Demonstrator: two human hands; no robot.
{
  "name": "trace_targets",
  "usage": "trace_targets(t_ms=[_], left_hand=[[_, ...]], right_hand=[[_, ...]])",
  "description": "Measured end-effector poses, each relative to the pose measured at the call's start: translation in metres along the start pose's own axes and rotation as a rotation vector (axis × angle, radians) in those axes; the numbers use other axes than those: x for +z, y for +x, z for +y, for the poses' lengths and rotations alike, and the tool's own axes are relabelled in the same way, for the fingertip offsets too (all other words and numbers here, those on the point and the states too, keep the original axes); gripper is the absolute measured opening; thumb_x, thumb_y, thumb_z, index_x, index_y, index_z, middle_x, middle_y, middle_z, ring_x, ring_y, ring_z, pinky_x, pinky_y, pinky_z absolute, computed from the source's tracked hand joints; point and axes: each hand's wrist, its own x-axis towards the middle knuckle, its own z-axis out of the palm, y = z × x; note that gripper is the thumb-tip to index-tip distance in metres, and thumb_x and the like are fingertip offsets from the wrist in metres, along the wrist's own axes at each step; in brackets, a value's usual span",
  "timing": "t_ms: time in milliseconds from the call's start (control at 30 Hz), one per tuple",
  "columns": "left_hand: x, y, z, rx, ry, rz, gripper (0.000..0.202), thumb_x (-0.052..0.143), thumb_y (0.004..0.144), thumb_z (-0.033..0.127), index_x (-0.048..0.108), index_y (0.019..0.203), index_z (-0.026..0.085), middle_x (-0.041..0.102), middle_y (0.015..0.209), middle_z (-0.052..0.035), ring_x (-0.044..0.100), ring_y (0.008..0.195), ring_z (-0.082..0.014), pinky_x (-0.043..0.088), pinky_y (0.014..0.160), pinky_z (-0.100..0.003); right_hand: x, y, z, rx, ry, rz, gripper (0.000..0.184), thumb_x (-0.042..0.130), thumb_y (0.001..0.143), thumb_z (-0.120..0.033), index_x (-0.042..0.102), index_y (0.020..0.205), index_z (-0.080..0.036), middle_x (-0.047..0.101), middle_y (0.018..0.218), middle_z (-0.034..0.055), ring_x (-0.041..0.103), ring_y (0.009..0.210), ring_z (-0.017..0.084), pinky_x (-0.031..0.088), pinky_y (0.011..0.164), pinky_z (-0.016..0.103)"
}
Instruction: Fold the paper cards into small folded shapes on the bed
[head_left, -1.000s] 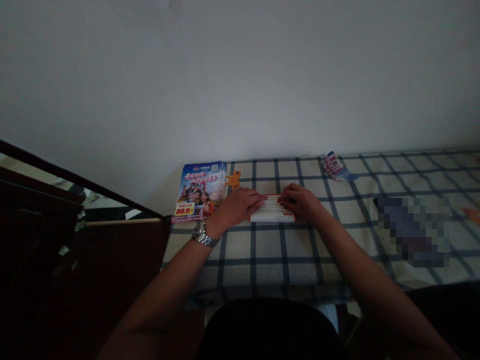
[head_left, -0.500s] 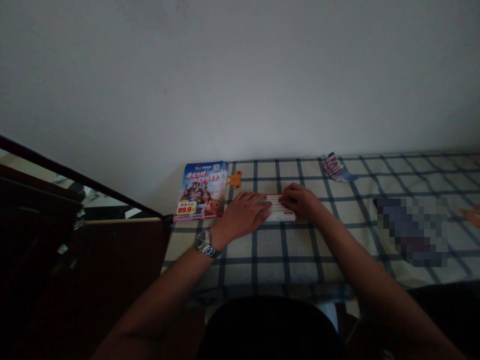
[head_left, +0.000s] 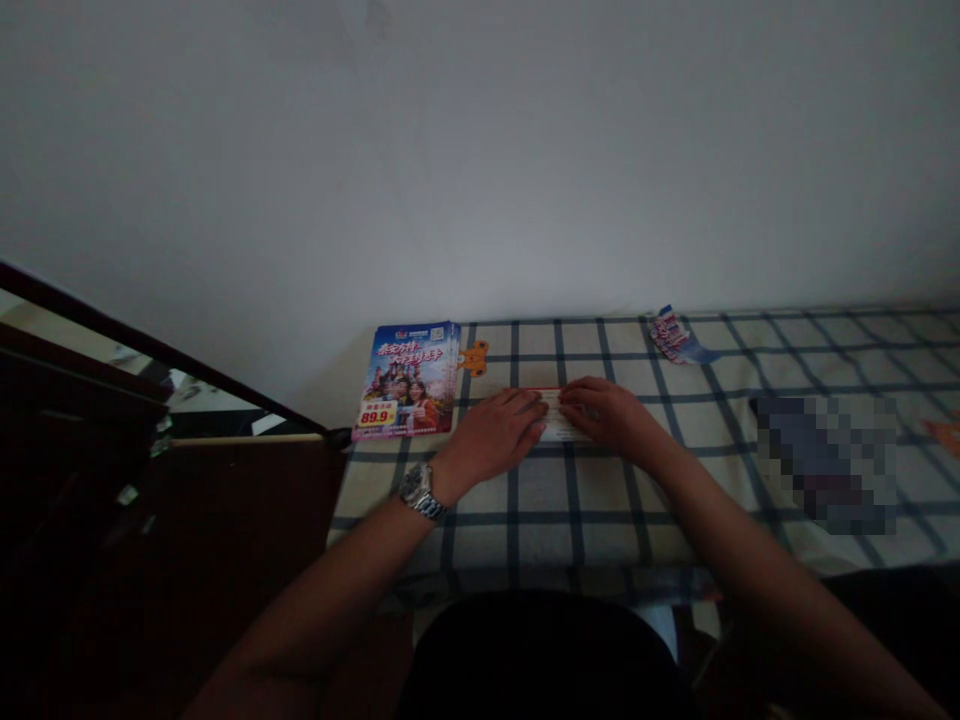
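A folded flyer point(head_left: 553, 428), white with a red top edge, lies on the checked cloth point(head_left: 540, 500) between my hands. My left hand point(head_left: 495, 435), with a metal watch on its wrist, rests flat over its left part, fingers stretched out. On its right part lies my right hand point(head_left: 606, 412), with fairly straight fingers and its fingertips close to those of the left. Much of the flyer is hidden beneath both hands. Left of them is a stack of colourful printed flyers point(head_left: 405, 385), slightly fanned along its right side.
A crumpled or folded piece of printed paper point(head_left: 673, 340) lies near the wall at the back right. Farther right is a blurred-out dark object point(head_left: 817, 460). An orange bear figure point(head_left: 473, 358) shows on the cloth. A dark rail point(head_left: 150, 345) runs along the left.
My right hand's fingers have gone from curled to straighter and flatter on the flyer. My left hand stays pressed on it. The view has shifted slightly.
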Motion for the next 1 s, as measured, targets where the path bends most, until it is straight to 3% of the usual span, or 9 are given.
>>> trace_targets(t_ms=[167,533,1000], left_hand=[[0.001,0.000,0.000,-0.024,-0.016,0.001,0.036,0.040,0.110,0.030,0.060,0.139,0.022,0.061,0.144,-0.0072,0.056,0.135,-0.0240,0.045,0.118,-0.045],[0.012,0.000,0.001,-0.083,-0.033,0.051,0.034,0.041,0.110,0.032,0.064,0.133,0.021,0.062,0.143,-0.0072,0.055,0.133,-0.0246,0.043,0.119,-0.046],[0.016,0.001,0.009,-0.107,0.049,0.058,0.031,0.053,0.105,0.032,0.061,0.132,0.020,0.061,0.142,-0.0084,0.055,0.132,-0.0277,0.046,0.115,-0.048]], right_hand=[[0.008,-0.011,-0.012,0.017,-0.016,0.007,0.023,0.063,0.100,-0.031,0.075,0.119,-0.022,0.073,0.127,0.0129,0.069,0.120,0.030,0.056,0.107,0.051],[0.014,-0.020,-0.017,0.012,-0.033,0.024,0.029,0.070,0.093,-0.022,0.071,0.121,-0.022,0.068,0.137,0.0133,0.065,0.128,0.033,0.054,0.111,0.054],[0.017,-0.020,-0.020,-0.006,-0.134,-0.002,0.029,0.067,0.094,-0.023,0.065,0.123,-0.018,0.065,0.138,0.0151,0.060,0.131,0.035,0.052,0.112,0.055]])
